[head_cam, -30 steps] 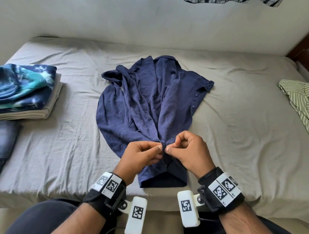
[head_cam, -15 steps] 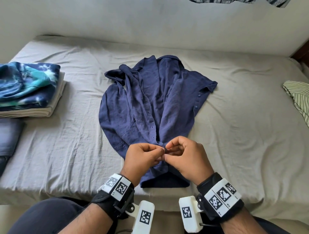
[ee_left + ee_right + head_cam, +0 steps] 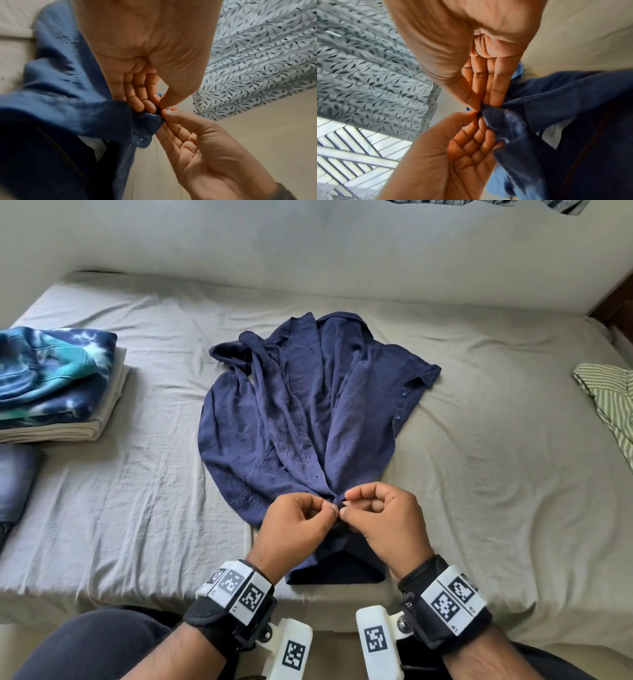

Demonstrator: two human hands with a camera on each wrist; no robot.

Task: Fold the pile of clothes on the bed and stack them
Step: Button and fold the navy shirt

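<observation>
A navy button-up shirt (image 3: 308, 412) lies rumpled in the middle of the bed (image 3: 137, 508), its near part reaching the bed's front edge. My left hand (image 3: 298, 529) and right hand (image 3: 380, 522) meet over the shirt's front edges near the front of the bed. Each pinches the cloth between thumb and fingertips, tip to tip. In the left wrist view the left hand (image 3: 154, 94) pinches the shirt (image 3: 68, 108) at a small dark spot, and the right hand (image 3: 197, 142) comes up to it. In the right wrist view the right hand (image 3: 488, 88) pinches the same fold of shirt (image 3: 556, 108).
A folded stack (image 3: 51, 385) with a blue tie-dye garment on top sits at the bed's left. Denim (image 3: 13, 481) lies below it. A green-striped garment (image 3: 609, 398) lies at the right edge. A leaf-patterned curtain (image 3: 257, 54) hangs behind me.
Both hands stayed joined on the shirt's front edges and worked the pinch; the cloth between them shifted slightly. The head view moved a little.
</observation>
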